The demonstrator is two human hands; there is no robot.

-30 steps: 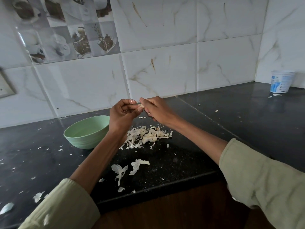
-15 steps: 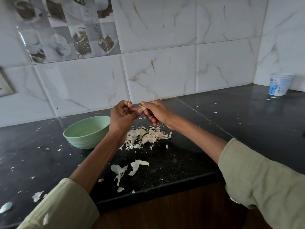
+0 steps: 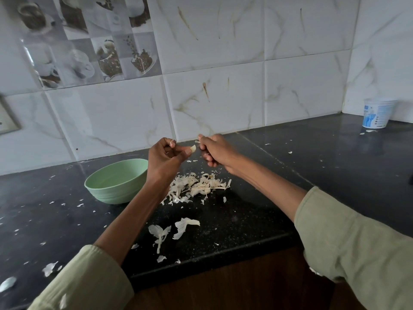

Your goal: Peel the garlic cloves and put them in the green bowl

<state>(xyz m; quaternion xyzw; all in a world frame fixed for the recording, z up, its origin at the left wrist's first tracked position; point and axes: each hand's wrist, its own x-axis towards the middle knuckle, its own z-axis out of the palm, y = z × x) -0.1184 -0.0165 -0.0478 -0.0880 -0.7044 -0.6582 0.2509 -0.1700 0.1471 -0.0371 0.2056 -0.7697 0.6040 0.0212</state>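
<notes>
Dark speckled worktop (image 3: pixel 257 222) under a wall of white marbled tiles, littered with papery flakes. Green bowl (image 3: pixel 116 181) standing at left, just beside the left forearm; a heap of garlic skins (image 3: pixel 196 185) in the middle, under and between the wrists; two bigger husks (image 3: pixel 174 229) nearer the front edge. White printed tub (image 3: pixel 376 114) far off in the right corner.

Peeling step in hand. Left hand (image 3: pixel 164 161) raised over the heap, fingers curled, pinching a pale garlic clove (image 3: pixel 193 149) at the tips. Right hand (image 3: pixel 215 151) just beside it, a small gap between the two, fingers bent and thumb and forefinger pressed together, seemingly on a scrap of skin (image 3: pixel 197 141), though too small to be sure.

Clove looking mostly bare, so likely close to done. Next move, by this reading: drop the scrap onto the heap, check the clove's far side for clinging skin, then carry it leftward and down over the bowl's rim before letting go. Short trip, nothing in the way.

Hard to make out: the bowl's inside, largely hidden behind its near wall, so no count of cloves already in. Underside of the clove masked by the fingertips. No unpeeled cloves to be told apart within the heap. Lower right hand fingers folded out of sight. Grey plate at the far left edge cut off.
</notes>
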